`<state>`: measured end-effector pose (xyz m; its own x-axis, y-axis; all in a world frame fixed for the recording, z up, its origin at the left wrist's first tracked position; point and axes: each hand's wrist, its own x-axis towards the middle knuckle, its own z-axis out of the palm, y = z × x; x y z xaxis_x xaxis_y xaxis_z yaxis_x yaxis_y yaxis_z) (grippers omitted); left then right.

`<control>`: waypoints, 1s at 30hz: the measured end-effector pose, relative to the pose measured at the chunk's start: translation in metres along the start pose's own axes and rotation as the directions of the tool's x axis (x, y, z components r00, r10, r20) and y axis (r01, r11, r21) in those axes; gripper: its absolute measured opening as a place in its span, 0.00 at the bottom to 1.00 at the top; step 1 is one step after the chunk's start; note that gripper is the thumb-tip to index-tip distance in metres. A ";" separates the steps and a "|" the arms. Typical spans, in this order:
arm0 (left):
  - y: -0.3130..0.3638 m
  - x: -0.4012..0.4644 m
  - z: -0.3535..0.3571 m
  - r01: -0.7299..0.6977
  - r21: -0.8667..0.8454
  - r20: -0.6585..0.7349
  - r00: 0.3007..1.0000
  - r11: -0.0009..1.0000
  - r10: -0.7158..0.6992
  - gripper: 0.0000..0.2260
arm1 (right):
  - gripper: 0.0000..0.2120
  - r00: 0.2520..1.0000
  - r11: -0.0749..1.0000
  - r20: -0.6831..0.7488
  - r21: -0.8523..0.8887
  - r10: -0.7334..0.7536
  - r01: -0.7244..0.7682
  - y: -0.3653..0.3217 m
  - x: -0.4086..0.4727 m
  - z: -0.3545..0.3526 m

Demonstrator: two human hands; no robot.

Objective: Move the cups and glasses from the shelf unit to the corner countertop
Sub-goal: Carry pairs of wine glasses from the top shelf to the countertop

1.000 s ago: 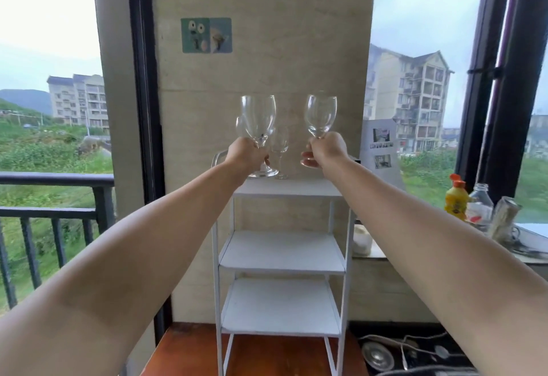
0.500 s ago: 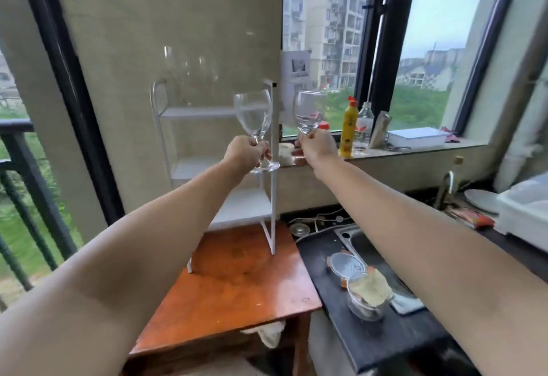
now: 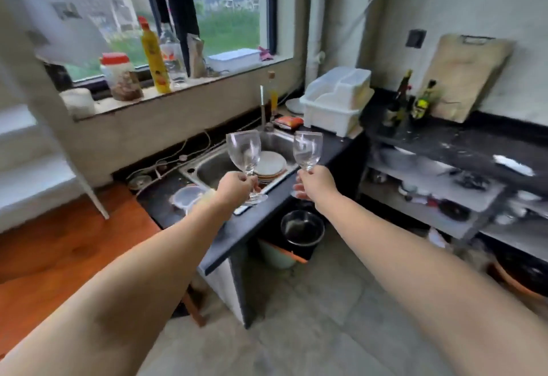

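My left hand [image 3: 237,187] and right hand [image 3: 315,181] each keep a clamped grip on a wine glass stem, the left glass [image 3: 244,153] and right glass [image 3: 307,149] upright for steadiness on the way to the corner counter [image 3: 462,138].

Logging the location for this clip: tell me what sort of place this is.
Most likely a small home kitchen: a steel sink with stacked plates, a white dish rack on the dark countertop, and a cutting board leaning on the wall.

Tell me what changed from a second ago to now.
Both glasses left the shelf unit, now at the left edge, and were carried right; the left glass and right glass now hang over the sink. Unchanged: left hand and right hand grip the stems, glasses upright.
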<state>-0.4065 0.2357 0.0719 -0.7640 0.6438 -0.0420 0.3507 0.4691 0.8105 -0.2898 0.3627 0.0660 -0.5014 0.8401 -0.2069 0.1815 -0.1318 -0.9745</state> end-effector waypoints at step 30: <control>0.220 -0.023 0.556 -0.423 0.117 0.867 0.486 0.899 0.115 0.13 | 0.07 0.486 0.852 -0.700 0.450 0.523 -0.269 0.183 0.032 -0.514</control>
<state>-0.0109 0.6606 -0.0731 0.1387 0.8906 -0.4332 0.7016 0.2204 0.6777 0.1627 0.6359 -0.0744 0.4437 0.7078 -0.5497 -0.0913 -0.5745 -0.8134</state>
